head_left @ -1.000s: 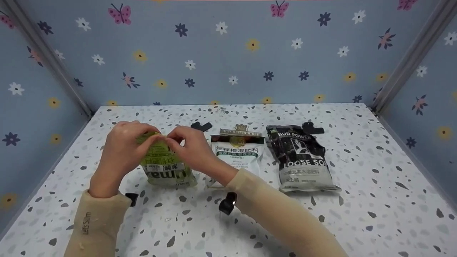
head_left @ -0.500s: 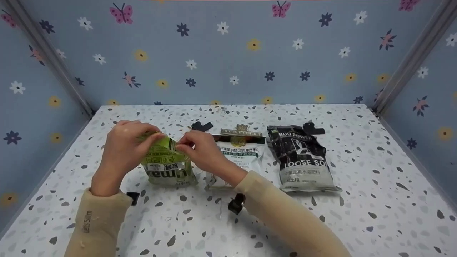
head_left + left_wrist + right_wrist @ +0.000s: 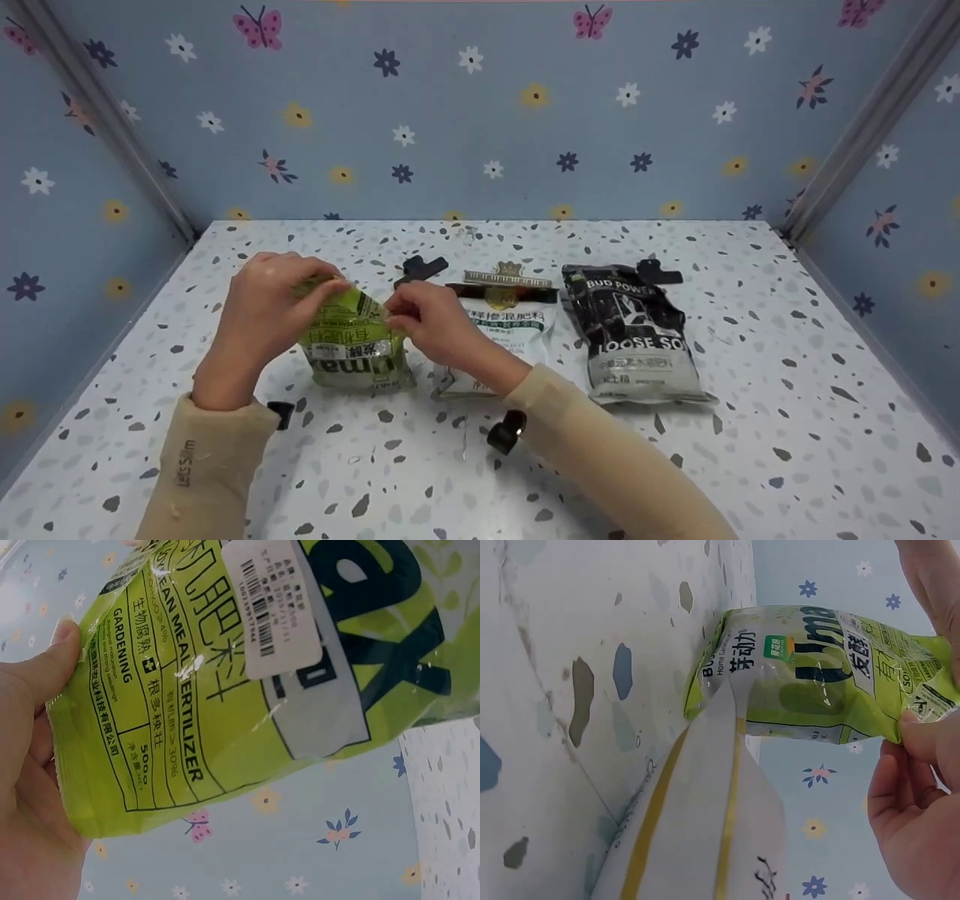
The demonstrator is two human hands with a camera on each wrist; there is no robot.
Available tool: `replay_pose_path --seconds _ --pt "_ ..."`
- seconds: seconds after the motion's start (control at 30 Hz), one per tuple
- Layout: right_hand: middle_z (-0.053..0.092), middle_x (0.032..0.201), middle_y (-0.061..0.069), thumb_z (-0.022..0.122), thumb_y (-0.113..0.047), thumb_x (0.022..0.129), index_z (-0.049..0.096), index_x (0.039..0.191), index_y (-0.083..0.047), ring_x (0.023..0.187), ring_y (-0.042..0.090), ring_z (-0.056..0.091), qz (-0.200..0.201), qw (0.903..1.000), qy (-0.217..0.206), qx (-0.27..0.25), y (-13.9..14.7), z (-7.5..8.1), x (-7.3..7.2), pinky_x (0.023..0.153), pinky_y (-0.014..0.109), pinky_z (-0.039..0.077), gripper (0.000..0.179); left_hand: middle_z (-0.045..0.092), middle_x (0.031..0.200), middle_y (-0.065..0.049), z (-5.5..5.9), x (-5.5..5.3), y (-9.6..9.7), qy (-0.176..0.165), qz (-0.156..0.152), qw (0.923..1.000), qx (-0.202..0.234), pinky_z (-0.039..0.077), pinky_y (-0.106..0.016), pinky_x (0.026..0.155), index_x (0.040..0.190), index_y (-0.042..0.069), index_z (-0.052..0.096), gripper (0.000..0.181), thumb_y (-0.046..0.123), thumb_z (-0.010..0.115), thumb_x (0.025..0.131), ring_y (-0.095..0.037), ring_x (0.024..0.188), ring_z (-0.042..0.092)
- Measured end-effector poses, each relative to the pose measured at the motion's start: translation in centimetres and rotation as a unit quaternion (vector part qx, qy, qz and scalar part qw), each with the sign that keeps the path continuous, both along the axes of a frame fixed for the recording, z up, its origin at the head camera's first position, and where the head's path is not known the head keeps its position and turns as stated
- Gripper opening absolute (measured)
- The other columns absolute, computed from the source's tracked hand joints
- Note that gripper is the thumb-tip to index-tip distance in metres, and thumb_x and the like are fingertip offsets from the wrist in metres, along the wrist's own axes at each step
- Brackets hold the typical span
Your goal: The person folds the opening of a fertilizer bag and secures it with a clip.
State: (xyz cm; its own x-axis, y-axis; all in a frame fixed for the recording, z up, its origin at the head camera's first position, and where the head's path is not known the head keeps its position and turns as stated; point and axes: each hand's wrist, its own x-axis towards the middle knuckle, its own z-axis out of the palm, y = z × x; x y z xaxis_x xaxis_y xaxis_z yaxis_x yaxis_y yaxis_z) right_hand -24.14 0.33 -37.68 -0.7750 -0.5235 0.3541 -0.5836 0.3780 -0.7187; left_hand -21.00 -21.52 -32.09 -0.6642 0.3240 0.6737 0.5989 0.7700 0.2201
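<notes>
Green, one bag (image 3: 352,354) of three is pinched by two hands (image 3: 264,309) (image 3: 436,322).

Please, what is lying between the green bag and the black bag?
In the head view, a white bag lies between the green bag and the black bag, partly hidden by the right hand; a gold clip is at its far edge.

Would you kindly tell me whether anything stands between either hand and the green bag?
Nothing visible does: the left hand grips the top of the green bag on one side, and the right hand pinches its other top corner. The white bag is nearby, but not between them.
</notes>
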Motion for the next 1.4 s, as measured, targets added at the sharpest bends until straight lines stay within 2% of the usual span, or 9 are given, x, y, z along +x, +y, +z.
replay_pose_path --seconds 0.23,0.43,0.67,0.8,0.9,1.07,1.17,1.27,1.4 --pt "0.064 0.089 -0.002 0.07 -0.006 0.093 0.069 0.097 -0.006 0.075 0.007 0.06 -0.005 0.9994 -0.03 -0.017 -0.3 -0.2 -0.2 0.068 0.02 0.051 0.004 0.072 0.082 -0.006 0.5 0.3 -0.6 0.0 -0.01 0.9987 -0.05 0.047 -0.048 0.086 0.09 0.008 0.075 0.014 0.014 0.084 0.08 -0.023 0.071 0.066" --pt "0.065 0.091 -0.003 0.069 -0.007 0.094 0.069 0.1 -0.008 0.081 0.006 0.062 -0.013 0.9979 -0.053 -0.035 0.0 -0.4 -0.3 0.072 0.021 0.052 0.006 0.072 0.081 -0.009 0.4 0.0 -0.5 -0.016 0.004 0.9991 -0.039 0.049 -0.049 0.081 0.09 0.006 0.075 0.013 0.013 0.083 0.082 -0.026 0.071 0.066" --pt "0.066 0.093 -0.005 0.07 -0.01 0.095 0.071 0.101 -0.01 0.084 0.007 0.062 -0.001 0.9987 -0.043 -0.028 0.5 -0.3 -0.9 0.074 0.023 0.051 0.007 0.072 0.078 -0.008 0.0 -0.5 -0.3 -0.002 0.013 0.9996 -0.024 0.051 -0.046 0.069 0.087 0.006 0.077 0.013 0.013 0.084 0.08 -0.026 0.069 0.065" --pt "0.068 0.092 -0.008 0.069 -0.019 0.097 0.075 0.101 -0.014 0.085 0.007 0.062 0.007 0.9981 -0.059 -0.015 0.9 -0.1 -1.6 0.074 0.026 0.05 0.009 0.071 0.077 -0.007 -0.3 -0.6 -0.5 -0.002 0.008 0.9999 -0.012 0.05 -0.042 0.065 0.086 0.007 0.078 0.011 0.01 0.085 0.078 -0.023 0.067 0.063" --pt "0.069 0.093 -0.006 0.061 -0.028 0.102 0.075 0.105 -0.013 0.087 0.01 0.063 0.007 0.997 -0.074 -0.023 1.2 0.2 -2.4 0.077 0.028 0.051 0.021 0.071 0.077 -0.006 -0.4 -0.6 -0.5 -0.004 0.005 0.9999 -0.008 0.05 -0.041 0.064 0.086 0.008 0.078 0.011 0.009 0.085 0.078 -0.021 0.067 0.062" --pt "0.071 0.091 -0.005 0.05 -0.033 0.106 0.073 0.107 -0.013 0.085 0.012 0.063 -0.025 0.994 -0.093 -0.051 1.8 0.8 -4.4 0.079 0.03 0.05 0.03 0.072 0.078 -0.005 -0.3 -0.5 -0.2 -0.007 -0.001 1.0 0.0 0.05 -0.042 0.065 0.087 0.009 0.08 0.01 0.01 0.085 0.078 -0.022 0.067 0.063" --pt "0.071 0.09 -0.006 0.053 -0.029 0.105 0.073 0.109 -0.017 0.077 0.011 0.06 -0.056 0.9932 -0.098 -0.026 2.0 1.1 -5.7 0.072 0.03 0.048 0.024 0.072 0.078 -0.005 -0.2 -0.6 -0.1 -0.005 0.0 1.0 0.002 0.05 -0.041 0.064 0.088 0.009 0.08 0.01 0.011 0.084 0.079 -0.022 0.067 0.063" --pt "0.071 0.1 0.001 0.055 -0.024 0.105 0.072 0.112 -0.015 0.075 0.013 0.058 -0.069 0.9928 -0.096 0.02 1.6 1.3 -6.9 0.068 0.03 0.046 0.021 0.073 0.078 -0.005 -0.3 -0.6 -0.1 -0.005 0.002 1.0 0.003 0.049 -0.042 0.066 0.088 0.009 0.08 0.01 0.01 0.084 0.079 -0.022 0.067 0.063" --pt "0.07 0.113 0.007 0.052 -0.017 0.105 0.069 0.122 -0.01 0.088 0.013 0.062 -0.059 0.9916 -0.077 0.086 0.4 1.2 -8.0 0.077 0.03 0.048 0.025 0.072 0.079 -0.005 -0.2 -0.3 -0.4 -0.009 0.004 0.9999 0.013 0.049 -0.043 0.07 0.087 0.008 0.08 0.011 0.008 0.085 0.077 -0.022 0.068 0.063"
